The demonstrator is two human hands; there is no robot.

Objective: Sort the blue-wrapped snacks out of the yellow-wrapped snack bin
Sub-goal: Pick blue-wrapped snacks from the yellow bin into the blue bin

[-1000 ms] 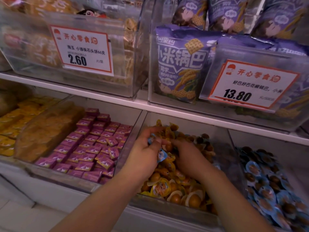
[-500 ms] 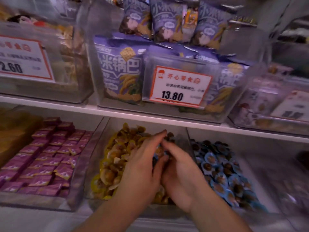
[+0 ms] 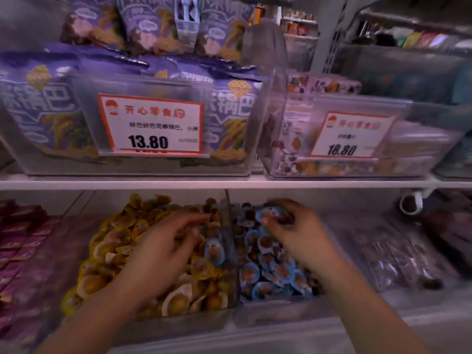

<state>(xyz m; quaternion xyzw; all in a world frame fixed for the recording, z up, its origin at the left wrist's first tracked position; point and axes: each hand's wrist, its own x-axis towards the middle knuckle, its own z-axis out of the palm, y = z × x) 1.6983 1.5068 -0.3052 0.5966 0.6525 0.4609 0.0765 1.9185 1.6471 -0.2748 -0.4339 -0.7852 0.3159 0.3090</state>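
Observation:
The clear yellow-wrapped snack bin [image 3: 176, 325] sits on the lower shelf, full of yellow-wrapped snacks [image 3: 115, 241]. One blue-wrapped snack [image 3: 214, 252] lies in it against the right wall. My left hand [image 3: 158, 254] hovers over the yellow pile with loosely spread fingers and holds nothing. To the right stands the bin of blue-wrapped snacks [image 3: 275, 316]. My right hand [image 3: 301, 238] is above its back half, its curled fingertips pinching a blue-wrapped snack [image 3: 271, 213]. Motion blur softens both hands.
A white shelf edge [image 3: 229, 184] runs just above the bins. Above it stand a bin of purple bags with a 13.80 tag [image 3: 150, 125] and a bin with an 18.80 tag [image 3: 350, 135]. Magenta packets [image 3: 20, 241] lie at the left, dark packets [image 3: 398, 254] at the right.
My hands were together over the yellow bin. My right hand has since moved right over the blue bin with a blue snack. The view has swung to the right.

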